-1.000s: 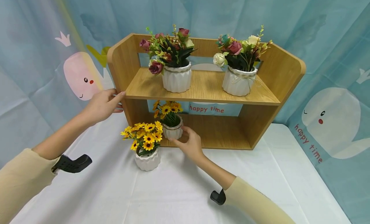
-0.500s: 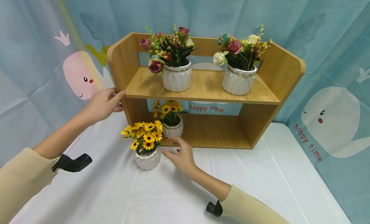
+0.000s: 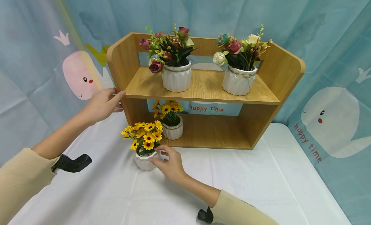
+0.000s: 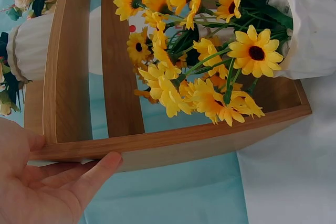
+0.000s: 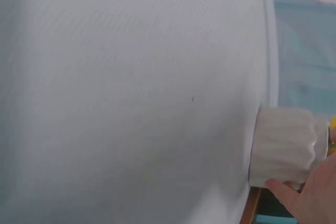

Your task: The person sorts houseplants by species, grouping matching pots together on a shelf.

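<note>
My left hand (image 3: 101,105) grips the front edge of the wooden shelf's (image 3: 203,99) left side panel, level with its middle board. In the left wrist view, its thumb and fingers lie on either side of the panel. A white fluted flowerpot (image 3: 145,162) of yellow sunflowers (image 3: 149,137) stands on the table before the shelf's lower left corner. My right hand (image 3: 171,163) holds this pot from the right, thumb on its front and fingers at its rim. Behind it, a second sunflower pot (image 3: 173,130) sits on the lower board's left side.
On the upper board stand two white pots of artificial roses, one left of centre (image 3: 177,77) and one on the right (image 3: 239,81). A white cloth (image 3: 179,202) covers the table. Behind the shelf hangs a blue printed curtain (image 3: 203,12).
My right hand has left the sunflower pot on the lower board and moved left and nearer, to the pot on the table. My left hand stays on the shelf.
</note>
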